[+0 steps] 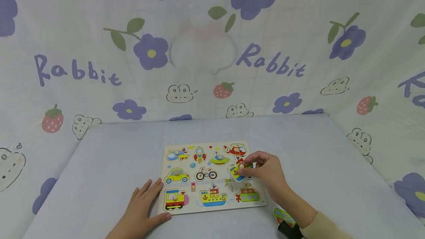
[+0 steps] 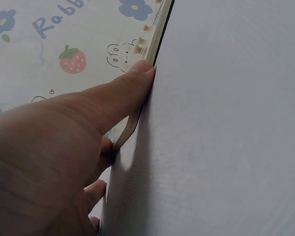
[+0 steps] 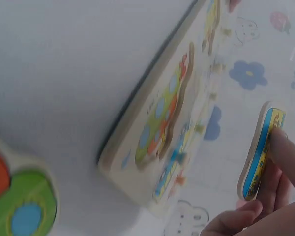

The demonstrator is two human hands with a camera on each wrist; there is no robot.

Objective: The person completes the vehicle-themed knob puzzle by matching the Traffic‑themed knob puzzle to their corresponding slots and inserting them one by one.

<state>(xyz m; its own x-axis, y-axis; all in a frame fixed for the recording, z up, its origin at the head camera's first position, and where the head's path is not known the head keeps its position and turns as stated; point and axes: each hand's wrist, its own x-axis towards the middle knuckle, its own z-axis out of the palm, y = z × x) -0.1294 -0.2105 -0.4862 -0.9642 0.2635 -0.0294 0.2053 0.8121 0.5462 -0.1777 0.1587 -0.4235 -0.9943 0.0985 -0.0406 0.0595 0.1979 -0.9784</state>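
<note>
A wooden puzzle board (image 1: 193,183) with vehicle pictures lies on the table. My right hand (image 1: 270,172) pinches the knob of a boat puzzle piece (image 1: 235,172) over the board's right side, tilting it. The right wrist view shows that boat piece (image 3: 258,152) edge-on, apart from the board. In the board's front row, the ship recess (image 1: 213,197) and submarine recess (image 1: 249,194) show printed pictures without knobs. My left hand (image 1: 141,204) rests at the board's left edge, fingers extended, with the thumb (image 2: 130,86) touching the front edge near the corner.
A green submarine piece (image 1: 283,216) lies on the table right of the board, partly hidden by my right forearm and a black wrist device (image 1: 290,230). The pale table (image 1: 119,154) meets a patterned curtain (image 1: 199,65) at the back and sides.
</note>
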